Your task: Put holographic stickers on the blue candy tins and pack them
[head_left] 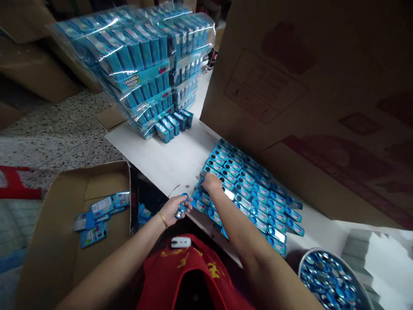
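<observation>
My left hand [180, 207] is closed around several small round blue lids [184, 197] with shiny metal edges, just off the table's near edge. My right hand [211, 182] reaches down onto the left side of a tight array of blue candy tins [244, 194] standing on end. Its fingers are bent together at the top of one tin, and whatever they pinch is hidden from me. Many tin tops show a round spot at one end, some dark like an opening, some blue.
Plastic-wrapped display packs [142, 60] of blue boxes stand on the white table [167, 161], with loose tins [172, 125] beside them. A large cardboard carton [274, 86] borders the array. A tub [301, 262] of round lids sits at lower right; an open carton [61, 189] holds flat blue packages [101, 206].
</observation>
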Available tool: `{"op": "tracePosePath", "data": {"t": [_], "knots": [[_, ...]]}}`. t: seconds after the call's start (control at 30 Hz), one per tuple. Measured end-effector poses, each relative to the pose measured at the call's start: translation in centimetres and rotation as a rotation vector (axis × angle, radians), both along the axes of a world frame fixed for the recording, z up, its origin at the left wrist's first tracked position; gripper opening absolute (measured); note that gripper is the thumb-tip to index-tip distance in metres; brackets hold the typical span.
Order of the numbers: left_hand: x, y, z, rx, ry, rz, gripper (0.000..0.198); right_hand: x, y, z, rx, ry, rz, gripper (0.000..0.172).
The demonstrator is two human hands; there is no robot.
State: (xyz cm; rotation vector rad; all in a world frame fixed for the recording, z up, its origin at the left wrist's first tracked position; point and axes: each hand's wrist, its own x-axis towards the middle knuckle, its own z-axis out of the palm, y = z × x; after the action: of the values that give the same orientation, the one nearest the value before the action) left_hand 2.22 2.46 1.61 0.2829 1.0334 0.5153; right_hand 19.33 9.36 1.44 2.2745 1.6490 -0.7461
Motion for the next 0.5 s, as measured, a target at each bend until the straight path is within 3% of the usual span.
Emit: {"op": "tracePosePath", "data": {"t": [0.1,0.2,0.3,0.4,0.5], "knots": [[0.5,-0.1,-0.3,0.115,0.117,-0.06,0.02,-0.1,-2.5,1.0,0.132,0.109,0.009,0.034],[1.6,-0.4,-0.7,0.183,0.187,-0.125,0.022,-0.1,-6.0,1.2,0.273,0.575,0.026,0.029],[3.1,-0.9,-0.7,0.183,0.141,-0.206,0.021,0.9,-8.8,0.9,0.161,0.97,-0.064,0.031],[3.8,-1.2,-0.3,0.054,-0.035,-0.235,0.02,3.5,-10.2,0.6,0.154,0.966,-0.264,0.028],[3.6,-0.9,-0.2,-0.154,-0.216,-0.151,0.02,6.4,-10.6,0.4,0.238,0.668,-0.371,0.02]]}}
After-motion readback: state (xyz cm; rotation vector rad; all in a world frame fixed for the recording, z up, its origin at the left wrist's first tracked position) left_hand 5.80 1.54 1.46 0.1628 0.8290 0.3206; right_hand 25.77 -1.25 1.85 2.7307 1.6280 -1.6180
